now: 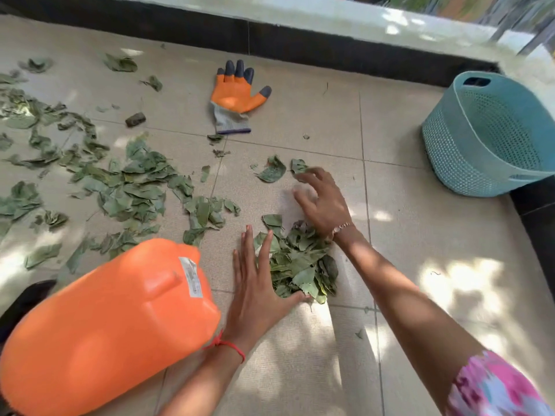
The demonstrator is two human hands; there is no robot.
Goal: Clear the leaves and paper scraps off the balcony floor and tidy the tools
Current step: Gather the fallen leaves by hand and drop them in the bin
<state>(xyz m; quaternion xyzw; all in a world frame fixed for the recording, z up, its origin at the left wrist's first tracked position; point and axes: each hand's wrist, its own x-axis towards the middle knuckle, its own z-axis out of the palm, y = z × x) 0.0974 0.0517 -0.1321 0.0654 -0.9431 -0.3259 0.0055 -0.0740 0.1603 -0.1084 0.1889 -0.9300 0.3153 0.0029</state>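
Note:
A small heap of green leaves (303, 262) lies on the tiled floor between my hands. My left hand (258, 283) rests flat and open against the heap's left side. My right hand (321, 202) hovers open just beyond the heap, fingers spread and blurred, near two loose leaves (273, 171). Many more leaves (132, 187) are scattered across the left of the floor. An orange work glove (237, 94) with dark fingertips lies flat farther back. No paper scraps are clearly visible.
A large orange plastic jerrycan (102, 325) lies on its side at the lower left, close to my left wrist. A teal perforated basket (486, 136) sits at the right by the low wall (300, 40). A small dark lump (135, 119) lies near the glove.

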